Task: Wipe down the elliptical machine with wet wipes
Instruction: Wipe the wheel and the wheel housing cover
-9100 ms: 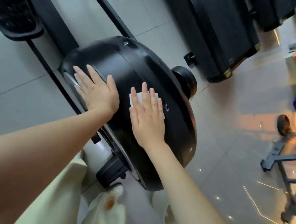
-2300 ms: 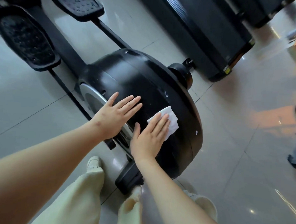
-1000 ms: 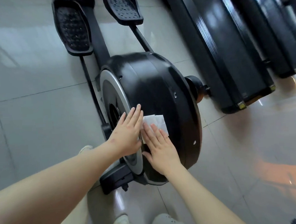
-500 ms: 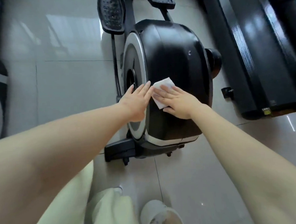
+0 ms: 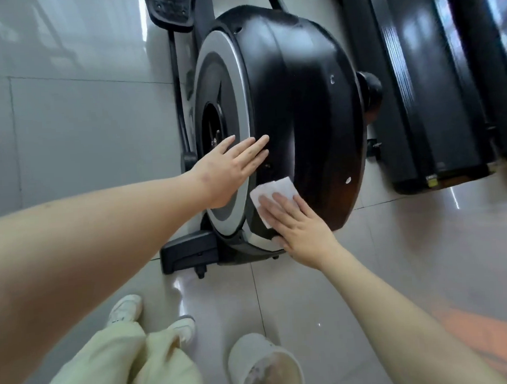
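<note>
Both hands lie flat on the machine point(image 5: 306, 101), holding nothing in a curl. The left hand point(image 5: 230, 172) has its fingers straight and a little spread, the palm over the silver ring of the side disc point(image 5: 221, 105) and the fingertips reaching onto the black housing. The right hand point(image 5: 301, 230) sits lower and nearer the person, fingers straight and close together, pressing the wipe point(image 5: 278, 187) against the lower curve of the housing. The white wipe is pinned under the right fingertips, its far edge and left corner showing beyond them; it lies just below the left hand's little-finger side, and whether they touch I cannot tell. Beyond the left hand a pedal point(image 5: 172, 8) shows at the top. Right of the right hand, past the housing, stands a treadmill point(image 5: 435, 94). Below both arms are the tiled floor point(image 5: 81, 127) and the person's shoes point(image 5: 126, 311).
</note>
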